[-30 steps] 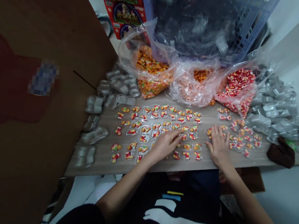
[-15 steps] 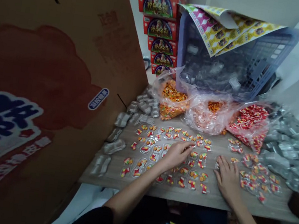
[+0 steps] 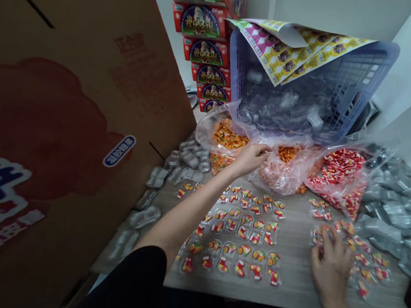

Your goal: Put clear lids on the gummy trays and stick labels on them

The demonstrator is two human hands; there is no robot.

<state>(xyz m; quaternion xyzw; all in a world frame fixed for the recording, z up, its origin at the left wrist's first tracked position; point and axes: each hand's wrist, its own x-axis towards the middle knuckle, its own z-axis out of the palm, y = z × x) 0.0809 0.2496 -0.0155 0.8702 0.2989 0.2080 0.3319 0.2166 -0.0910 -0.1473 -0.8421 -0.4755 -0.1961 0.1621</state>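
My left hand (image 3: 253, 158) is over the left side of the middle plastic bag (image 3: 282, 173), which holds small orange pieces. Its fingers are pressed together, and whatever they hold is hidden. My right hand (image 3: 331, 265), slightly blurred, rests over a cluster of filled clear blister trays (image 3: 367, 275) on the right, thumb and fingers apart. A filled tray (image 3: 317, 236) lies by its fingertips. Rows of clear trays (image 3: 240, 268) hold small red stocking-shaped and orange pieces; my left forearm hides some of them.
A bag of orange pieces (image 3: 226, 139) and one of red-and-white pieces (image 3: 344, 169) flank the middle bag. Behind stands a purple basket (image 3: 237, 61) with printed sheets (image 3: 281, 57) on top. Empty trays (image 3: 399, 214) are heaped right. A large carton (image 3: 79, 119) walls off the left; red boxes (image 3: 207, 51) are stacked behind.
My left hand has moved from the tray rows up to the middle bag. My right hand has shifted right and toward me, onto the filled cluster. The camera view has shifted slightly.
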